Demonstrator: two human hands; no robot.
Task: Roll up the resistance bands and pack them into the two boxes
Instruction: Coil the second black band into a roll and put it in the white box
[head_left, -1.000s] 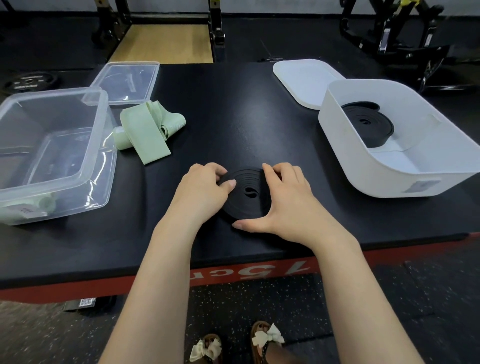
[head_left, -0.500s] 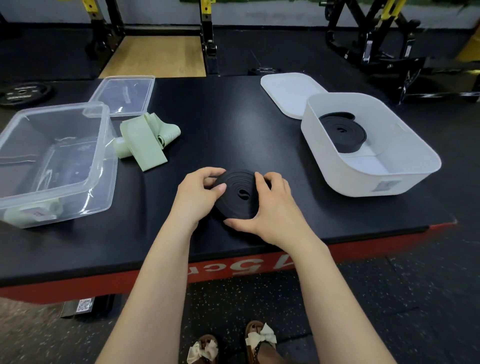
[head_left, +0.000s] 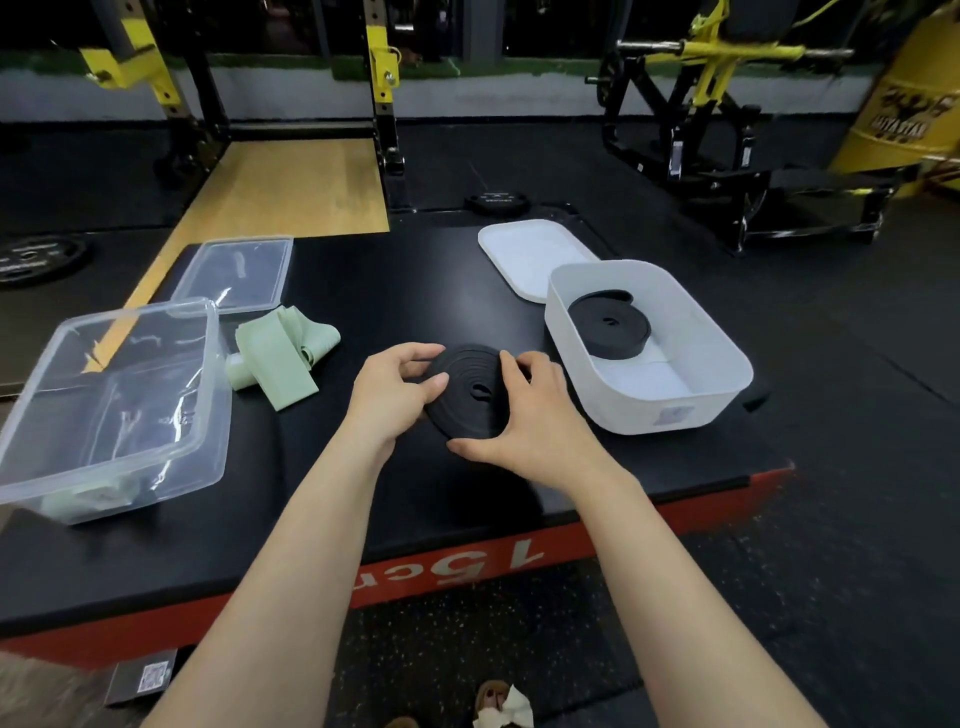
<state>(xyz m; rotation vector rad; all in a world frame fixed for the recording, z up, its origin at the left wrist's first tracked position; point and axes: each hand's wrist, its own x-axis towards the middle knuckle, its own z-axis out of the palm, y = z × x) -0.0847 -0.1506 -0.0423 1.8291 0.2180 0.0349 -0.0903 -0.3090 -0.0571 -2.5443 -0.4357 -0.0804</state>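
A rolled black resistance band is tilted up off the black platform, gripped from both sides. My left hand curls round its left edge, thumb on top. My right hand clasps its right and near edge. The white box stands just to the right and holds another coiled black band. A loose pale green band lies to the left of my hands. The clear plastic box at the far left holds a rolled green band in its near corner.
A white lid lies behind the white box, and a clear lid behind the clear box. The platform's red front edge runs below my forearms. Weight plates, a squat rack and gym machines stand on the floor beyond.
The camera has tilted up and shows more of the gym. Both hands have lifted the black roll's near side, so it now tilts off the platform.
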